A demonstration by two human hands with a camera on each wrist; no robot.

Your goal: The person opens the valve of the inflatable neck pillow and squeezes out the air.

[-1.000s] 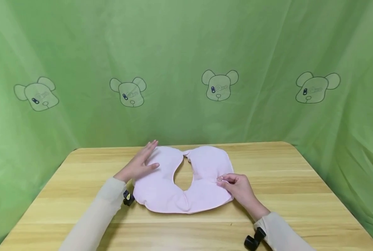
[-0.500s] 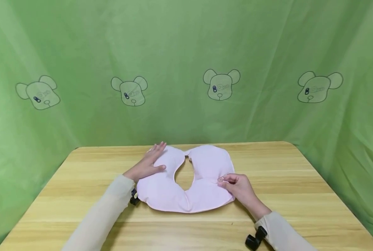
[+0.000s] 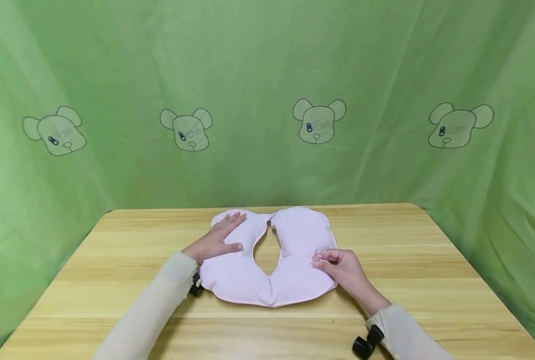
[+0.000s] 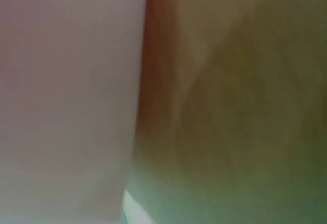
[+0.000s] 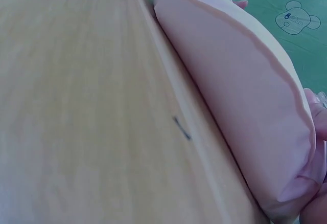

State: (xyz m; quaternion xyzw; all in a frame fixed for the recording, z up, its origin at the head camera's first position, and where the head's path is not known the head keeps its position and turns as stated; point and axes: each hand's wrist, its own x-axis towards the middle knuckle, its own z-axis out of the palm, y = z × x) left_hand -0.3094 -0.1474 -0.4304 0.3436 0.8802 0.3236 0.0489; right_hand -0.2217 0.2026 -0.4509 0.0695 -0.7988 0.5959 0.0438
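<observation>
Pink neck pillow (image 3: pixel 299 282), puffed, lies flat on the wooden table (image 3: pixel 411 270), about mid-width, its two rounded ends toward the far edge. Ends nearly meet there; wood shows through the middle opening. Crease at the near side of the ring, below that opening.

My left hand (image 3: pixel 218 241) rests on the left half of the pillow, fingers straight, thumb spread away from them; nothing gripped. Left wrist view dark and blurred, so I cannot make out my fingers in it.

My right hand (image 3: pixel 343 266) is at the right side. Thumb and fingertips close together in a pinch on a small clear nub (image 3: pixel 316 258) on the pillow's upper face; too small to tell its exact form. Right wrist view: bulging pillow side with a seam along it, my fingers just in at the right border.

Pale sleeves (image 3: pixel 148 305) on both arms, a black wrist camera (image 3: pixel 362 347) by each cuff. Short dark mark (image 5: pixel 182 128) on the table, near side of the pillow. Green cloth (image 3: pixel 249 60) behind, four bear-head drawings (image 3: pixel 320 125) in a row.
</observation>
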